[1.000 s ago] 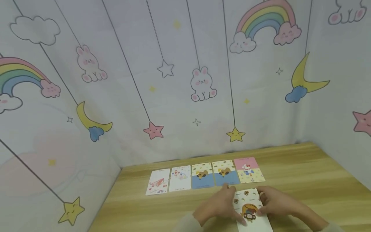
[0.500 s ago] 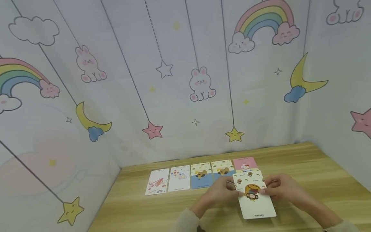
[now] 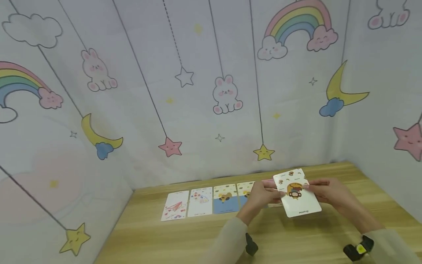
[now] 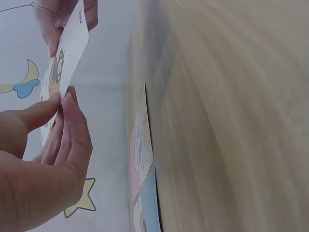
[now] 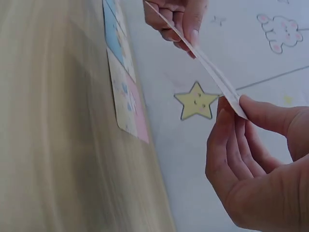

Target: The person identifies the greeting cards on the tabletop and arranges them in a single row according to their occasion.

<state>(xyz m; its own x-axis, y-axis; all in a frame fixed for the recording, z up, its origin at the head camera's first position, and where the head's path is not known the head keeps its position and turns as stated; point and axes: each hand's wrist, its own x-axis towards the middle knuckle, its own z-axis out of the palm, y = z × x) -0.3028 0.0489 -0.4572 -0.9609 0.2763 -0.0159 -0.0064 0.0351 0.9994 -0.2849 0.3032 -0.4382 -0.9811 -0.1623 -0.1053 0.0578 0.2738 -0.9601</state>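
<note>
A white card [image 3: 301, 203] with a cartoon monkey and the word "monkey" is held up above the table, tilted, picture side toward me. My left hand [image 3: 260, 200] pinches its left edge between thumb and fingers. At the opposite edge my right hand [image 3: 333, 194] pinches it the same way. Seen nearly edge-on in the right wrist view, the card [image 5: 212, 72] has a layered-looking edge, so more than one card may be held; I cannot tell. Behind the hands, a pink and yellow card [image 5: 128, 99] lies mostly hidden in the head view.
Along the table's back edge runs a row of cards: a paper-plane card [image 3: 174, 207], a white flowered card [image 3: 200, 202] and two alike blue and yellow dog cards [image 3: 225, 201]. A patterned curtain [image 3: 197, 110] rises behind the wooden table [image 3: 158, 242].
Both hands have carried the monkey card up and away from me, from the table's front toward the row. It now overlaps the pink and yellow card in the head view.
</note>
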